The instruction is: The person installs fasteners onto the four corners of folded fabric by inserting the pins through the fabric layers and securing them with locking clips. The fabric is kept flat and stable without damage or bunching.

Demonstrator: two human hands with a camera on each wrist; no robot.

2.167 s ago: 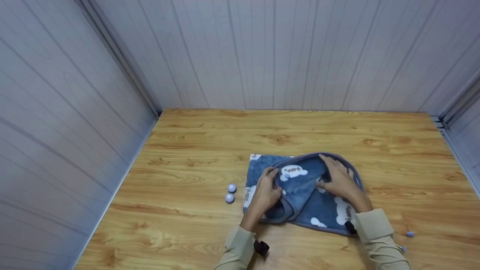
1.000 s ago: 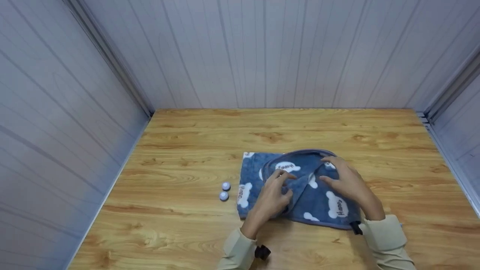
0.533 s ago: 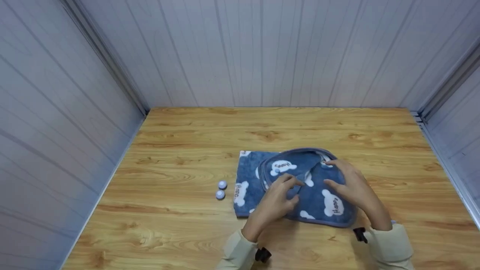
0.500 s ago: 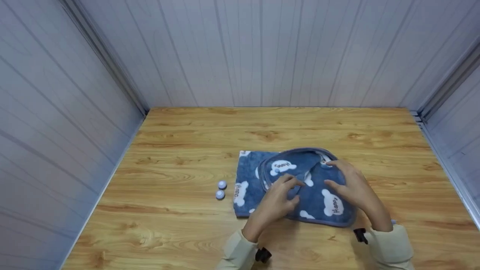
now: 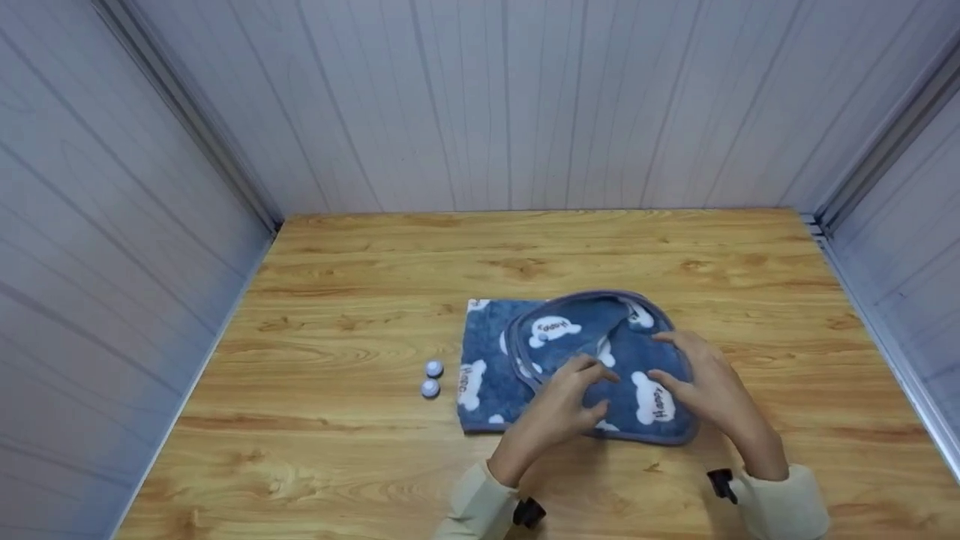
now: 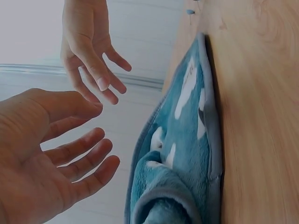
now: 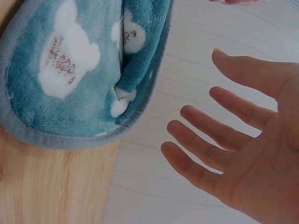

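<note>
A folded blue fleece cloth (image 5: 487, 337) with white bear-shaped patches and grey edging lies on the table, a loose fold curling over its middle. Over its front part hovers my left hand (image 5: 555, 409), fingers relaxed and spread, holding nothing. My right hand (image 5: 712, 386) is just above the cloth's right side, thumb and fingers apart. Both wrist views show air between the palms and the fabric. In the left wrist view the cloth's fold (image 6: 163, 186) rises as a rounded roll. The right wrist view shows its rounded, grey-bound corner (image 7: 60, 140).
Two small round whitish-lilac pieces (image 5: 432, 378) sit on the wooden table (image 5: 337, 450) left of the cloth. A small blue object (image 6: 190, 11) shows beyond the cloth in the left wrist view. Pale panel walls (image 5: 465, 112) enclose the table's back and sides.
Both hands have let go of the cloth's edges and drawn back toward the body, opening. The lifted fabric has settled flatter. The whole view has drifted, shifting things left in the picture.
</note>
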